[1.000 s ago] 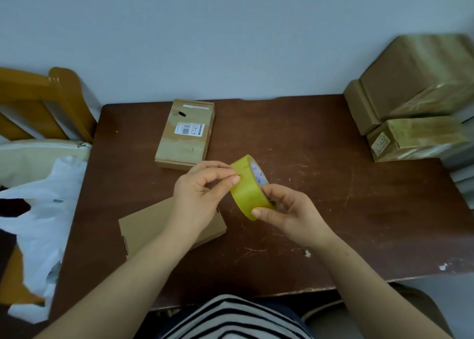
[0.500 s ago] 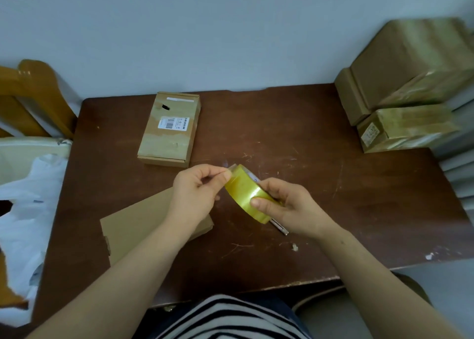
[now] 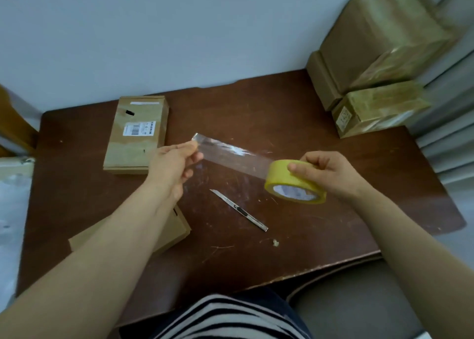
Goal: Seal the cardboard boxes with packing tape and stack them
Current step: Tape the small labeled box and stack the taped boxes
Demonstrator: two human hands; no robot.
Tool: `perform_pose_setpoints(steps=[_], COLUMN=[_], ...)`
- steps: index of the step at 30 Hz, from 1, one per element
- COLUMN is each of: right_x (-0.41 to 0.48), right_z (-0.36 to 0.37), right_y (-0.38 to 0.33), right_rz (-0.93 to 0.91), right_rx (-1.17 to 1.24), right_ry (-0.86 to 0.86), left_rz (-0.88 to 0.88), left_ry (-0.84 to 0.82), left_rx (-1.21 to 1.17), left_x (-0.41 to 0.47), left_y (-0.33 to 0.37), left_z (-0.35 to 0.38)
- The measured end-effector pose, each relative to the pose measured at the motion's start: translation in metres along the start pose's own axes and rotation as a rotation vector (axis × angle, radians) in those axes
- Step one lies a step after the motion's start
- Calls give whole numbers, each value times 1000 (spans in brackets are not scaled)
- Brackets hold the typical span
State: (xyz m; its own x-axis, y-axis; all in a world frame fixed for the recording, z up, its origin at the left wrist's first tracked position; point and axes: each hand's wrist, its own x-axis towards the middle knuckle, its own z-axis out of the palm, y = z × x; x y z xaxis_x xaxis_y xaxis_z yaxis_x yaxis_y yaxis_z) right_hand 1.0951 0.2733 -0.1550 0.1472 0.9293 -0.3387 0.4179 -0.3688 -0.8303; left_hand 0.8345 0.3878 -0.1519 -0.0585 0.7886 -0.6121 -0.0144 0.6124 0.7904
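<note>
My right hand point(image 3: 325, 174) grips a yellow roll of packing tape point(image 3: 295, 182) above the brown table point(image 3: 295, 236). A clear strip of tape point(image 3: 230, 153) stretches from the roll to my left hand point(image 3: 174, 164), which pinches its free end. A flat cardboard box with a barcode label point(image 3: 137, 136) lies at the back left. Another cardboard box point(image 3: 169, 231) lies near the front left, partly hidden under my left forearm. A stack of taped boxes point(image 3: 379, 64) stands at the back right corner.
A metal utility knife point(image 3: 239, 210) lies on the table between my hands. A wooden chair point(image 3: 12, 125) and white plastic bags point(image 3: 12, 202) are at the left. A wall runs behind the table. A grey seat point(image 3: 359, 295) shows below the table's front edge.
My hands have moved apart: the right hand carried the roll to the right, and a long strip of tape now spans between them. The knife is now uncovered on the table.
</note>
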Motion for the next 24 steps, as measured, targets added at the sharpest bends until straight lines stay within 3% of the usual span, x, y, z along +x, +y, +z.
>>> perform_pose_setpoints(steps=[2,6,11,14,24], right_x=[11,23,45,59,98], right_z=[-10,-30,-30,-15,52], right_y=[7,16,23,22,10], right_rz=[60,145,301,380,399], right_rx=[-308,-321,-878,-1088,-1466], right_ry=[72,-25,-49,-83,-335], left_rz=[-6,-39,-59,-64,-102], left_ry=[26,107,186,186,182], left_rx=[25,11,22,46,87], left_x=[8,23,35,35,36], left_y=[-5,-19,-36,-46,-71], left_z=[11,21,25,33,29])
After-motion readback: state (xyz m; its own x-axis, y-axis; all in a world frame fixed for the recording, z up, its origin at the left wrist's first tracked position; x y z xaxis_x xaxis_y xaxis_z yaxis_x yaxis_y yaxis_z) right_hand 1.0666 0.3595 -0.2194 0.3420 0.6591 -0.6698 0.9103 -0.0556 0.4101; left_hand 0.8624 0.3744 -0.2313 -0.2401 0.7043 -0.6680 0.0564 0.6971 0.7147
